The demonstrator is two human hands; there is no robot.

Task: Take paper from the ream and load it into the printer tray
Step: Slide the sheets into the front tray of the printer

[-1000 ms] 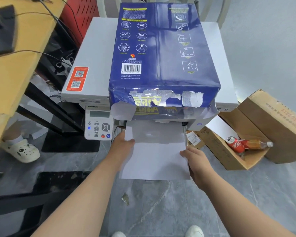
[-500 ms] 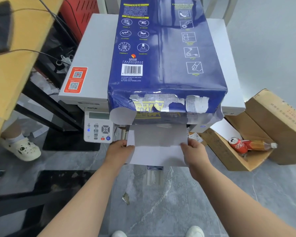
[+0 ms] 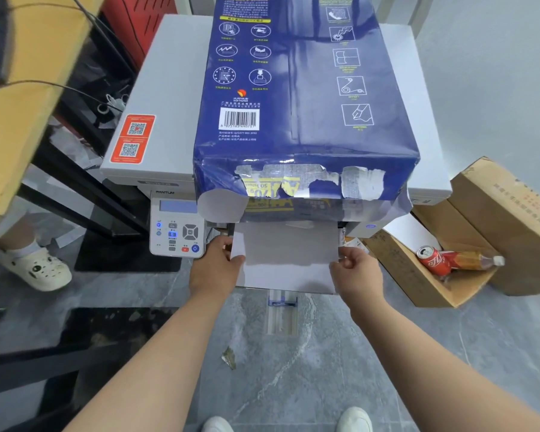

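Observation:
A blue paper ream (image 3: 303,98) with a torn front end lies on top of the grey printer (image 3: 159,120). Below its overhang, a stack of white paper (image 3: 286,257) sits partly inside the printer's front tray slot. My left hand (image 3: 214,269) pinches the stack's left edge and my right hand (image 3: 357,272) holds its right edge. Under the paper, the tray's clear extension with a blue guide (image 3: 282,307) sticks out toward me.
The printer's control panel (image 3: 177,227) is just left of my left hand. An open cardboard box (image 3: 424,275) with a red can (image 3: 432,258) and a bottle (image 3: 474,260) stands at right. A wooden desk (image 3: 25,98) and another person's foot (image 3: 38,269) are at left.
Both hands have pushed the paper stack forward into the printer slot, so less of it shows. The tray extension below has come into view.

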